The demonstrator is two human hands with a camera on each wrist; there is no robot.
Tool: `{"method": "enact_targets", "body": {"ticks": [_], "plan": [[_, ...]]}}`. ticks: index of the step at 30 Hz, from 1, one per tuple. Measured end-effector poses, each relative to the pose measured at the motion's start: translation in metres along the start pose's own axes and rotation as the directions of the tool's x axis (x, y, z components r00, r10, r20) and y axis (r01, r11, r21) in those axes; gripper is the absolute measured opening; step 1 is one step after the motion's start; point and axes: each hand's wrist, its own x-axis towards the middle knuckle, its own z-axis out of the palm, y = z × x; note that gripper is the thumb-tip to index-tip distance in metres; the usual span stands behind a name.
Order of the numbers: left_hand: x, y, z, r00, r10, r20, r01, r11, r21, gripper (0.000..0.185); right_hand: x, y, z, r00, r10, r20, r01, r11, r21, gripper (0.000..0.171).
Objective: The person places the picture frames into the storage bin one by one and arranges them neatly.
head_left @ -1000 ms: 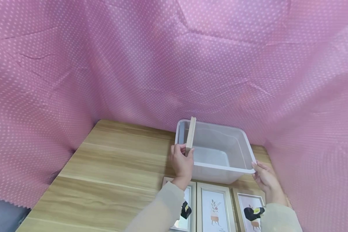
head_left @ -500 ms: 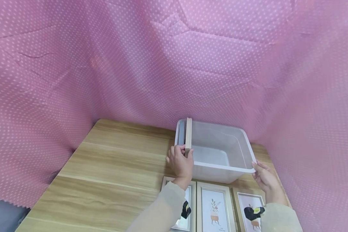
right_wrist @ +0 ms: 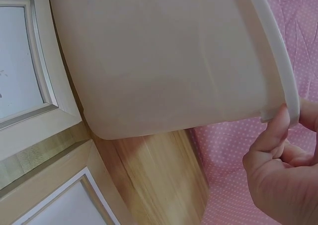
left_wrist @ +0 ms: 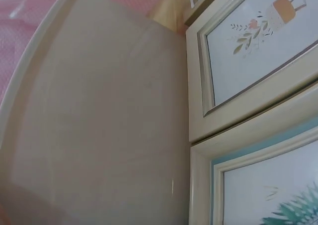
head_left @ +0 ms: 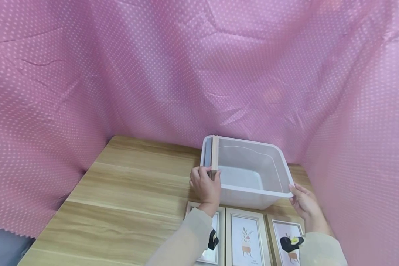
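A translucent plastic bin [head_left: 249, 173] sits on the wooden surface [head_left: 133, 195]. The left hand [head_left: 206, 186] pinches a wooden picture frame [head_left: 214, 153] standing upright inside the bin's left wall. The right hand [head_left: 302, 203] grips the bin's near right corner. Three framed prints [head_left: 246, 236] lie just before the bin.

Counted on the bench [head_left: 133, 184]:
One bin [head_left: 252, 192], one frame [head_left: 214, 153] on edge inside, three frames [head_left: 246, 236] flat in front, two hands [head_left: 207, 186].
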Motion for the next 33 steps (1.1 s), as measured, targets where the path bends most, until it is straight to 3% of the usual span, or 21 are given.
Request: {"method": "enact_targets", "body": {"ticks": [10, 19, 25, 30, 33], "plan": [[-0.0033, -0.0018, 0.0003, 0.999, 0.021, -0.035, -0.021, 1.000, 0.010, 0.042, -0.0015, -0.0027, 0.0007, 0.999, 0.026, -0.041, -0.027, 0.999, -0.025, 0.009], [-0.0040, -0.0057, 0.0003, 0.998, 0.035, -0.044, -0.036, 0.999, -0.008, 0.042, -0.0023, -0.0026, 0.0030, 0.998, 0.038, -0.045, -0.038, 0.999, -0.010, 0.014], [-0.0048, -0.0082, 0.0000, 0.999, 0.026, -0.043, -0.027, 0.999, -0.023, 0.044, -0.0028, -0.0027, 0.0032, 0.998, 0.044, -0.049, -0.045, 0.999, -0.020, 0.007], [-0.0054, -0.0092, -0.0009, 1.000, 0.024, -0.016, -0.024, 0.999, -0.043, 0.045, -0.0030, -0.0029, 0.0031, 0.998, 0.038, -0.055, -0.042, 0.996, -0.075, 0.032], [-0.0058, -0.0090, -0.0018, 1.000, 0.018, 0.000, -0.018, 0.998, -0.064, 0.045, -0.0035, -0.0022, 0.0019, 0.999, 0.026, -0.047, -0.029, 0.998, -0.063, 0.024]]}}
